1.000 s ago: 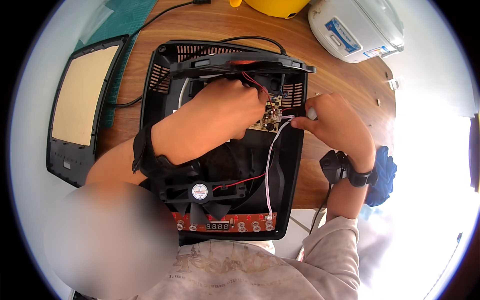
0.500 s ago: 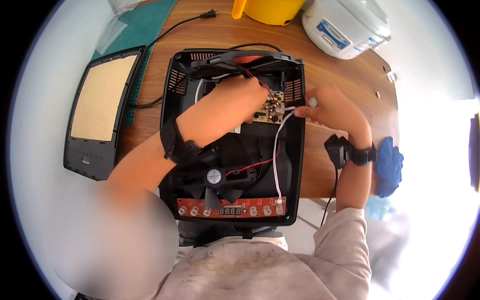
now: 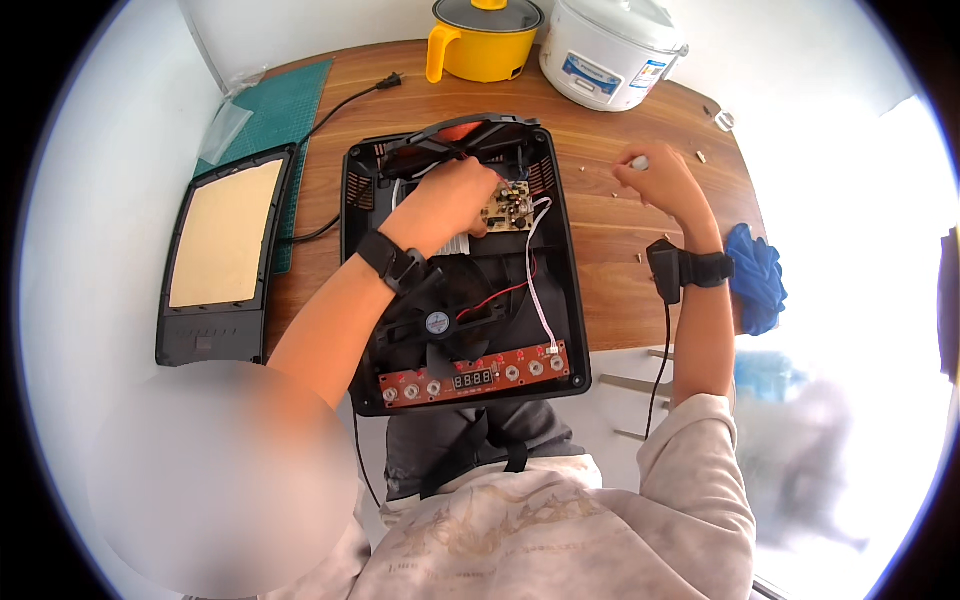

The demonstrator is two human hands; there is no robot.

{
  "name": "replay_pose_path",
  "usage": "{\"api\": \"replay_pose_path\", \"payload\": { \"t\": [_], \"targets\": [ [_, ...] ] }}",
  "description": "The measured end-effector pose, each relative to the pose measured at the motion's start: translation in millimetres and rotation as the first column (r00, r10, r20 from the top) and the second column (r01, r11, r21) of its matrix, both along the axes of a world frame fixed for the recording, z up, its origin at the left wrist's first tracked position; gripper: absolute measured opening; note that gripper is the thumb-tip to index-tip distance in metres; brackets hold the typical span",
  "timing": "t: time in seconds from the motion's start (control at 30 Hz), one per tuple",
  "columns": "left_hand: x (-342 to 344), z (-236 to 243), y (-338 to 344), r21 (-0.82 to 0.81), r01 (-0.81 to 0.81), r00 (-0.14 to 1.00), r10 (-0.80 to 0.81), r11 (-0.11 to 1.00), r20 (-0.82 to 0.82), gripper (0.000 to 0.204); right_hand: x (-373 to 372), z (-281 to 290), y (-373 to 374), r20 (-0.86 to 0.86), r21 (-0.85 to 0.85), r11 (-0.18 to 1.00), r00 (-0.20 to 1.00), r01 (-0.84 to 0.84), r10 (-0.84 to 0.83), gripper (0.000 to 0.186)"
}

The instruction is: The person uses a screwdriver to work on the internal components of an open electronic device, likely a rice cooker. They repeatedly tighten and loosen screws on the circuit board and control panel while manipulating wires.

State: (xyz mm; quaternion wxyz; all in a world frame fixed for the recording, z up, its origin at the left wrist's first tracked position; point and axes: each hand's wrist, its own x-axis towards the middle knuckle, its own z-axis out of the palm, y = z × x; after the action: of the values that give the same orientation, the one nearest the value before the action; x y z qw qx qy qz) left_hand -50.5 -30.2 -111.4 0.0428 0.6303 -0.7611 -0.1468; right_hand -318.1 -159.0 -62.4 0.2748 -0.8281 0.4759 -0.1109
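An opened black appliance housing (image 3: 567, 330) lies in front of me. My left hand (image 3: 452, 195) reaches into it, fingers curled at the left edge of a tan circuit board (image 3: 517, 205); the fingertips are partly hidden. Off to the right, above the table, my right hand (image 3: 662, 182) is closed around a small thing with a whitish rounded end (image 3: 640, 162), its kind unclear. A white cable (image 3: 533, 280) runs from the circuit board to a red-brown display board (image 3: 405, 392) at the near edge. Between them sits a black fan (image 3: 438, 323).
At the left lies a black-framed panel (image 3: 225, 235) partly on a green cutting mat (image 3: 265, 115). A yellow pot (image 3: 490, 50) and a white rice cooker (image 3: 600, 70) stand at the back. Small bits and a blue cloth-like bundle (image 3: 757, 278) are to the right. A power plug (image 3: 388, 82) lies behind.
My right hand has let go of the white cable and moved right, away from the housing. The left hand stays at the circuit board. My view has shifted, showing more of the table's back.
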Motion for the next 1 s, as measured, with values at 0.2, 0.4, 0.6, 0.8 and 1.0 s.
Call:
{"api": "replay_pose_path", "payload": {
  "t": [0.2,0.4,0.6,0.8,1.0],
  "targets": [
    [2,-4,-5,-0.007,-0.016,1.000,0.016,1.000,0.006,0.064,-23,-39,-18,-0.200,-0.092,0.993,0.975,0.076,-0.093,0.013],
    [5,-14,-1,-0.063,-0.031,0.998,0.028,0.998,-0.049,0.065,-10,-68,-24,-0.334,-0.178,0.983,0.936,0.052,-0.111,0.012],
    [2,-11,-4,-0.070,-0.019,1.000,0.017,0.997,-0.023,0.061,-7,-80,-25,-0.314,-0.317,0.948,0.938,0.040,-0.144,0.013],
    [5,-7,0,-0.034,-0.041,0.999,0.041,0.999,0.004,0.055,29,-19,16,-0.185,-0.056,0.993,0.978,-0.106,0.094,0.015],
    [5,-18,-4,-0.093,-0.009,1.000,0.007,0.996,-0.029,0.049,64,-2,65,-0.068,-0.059,0.875,0.876,-0.480,0.477,0.013]
  ]
}}
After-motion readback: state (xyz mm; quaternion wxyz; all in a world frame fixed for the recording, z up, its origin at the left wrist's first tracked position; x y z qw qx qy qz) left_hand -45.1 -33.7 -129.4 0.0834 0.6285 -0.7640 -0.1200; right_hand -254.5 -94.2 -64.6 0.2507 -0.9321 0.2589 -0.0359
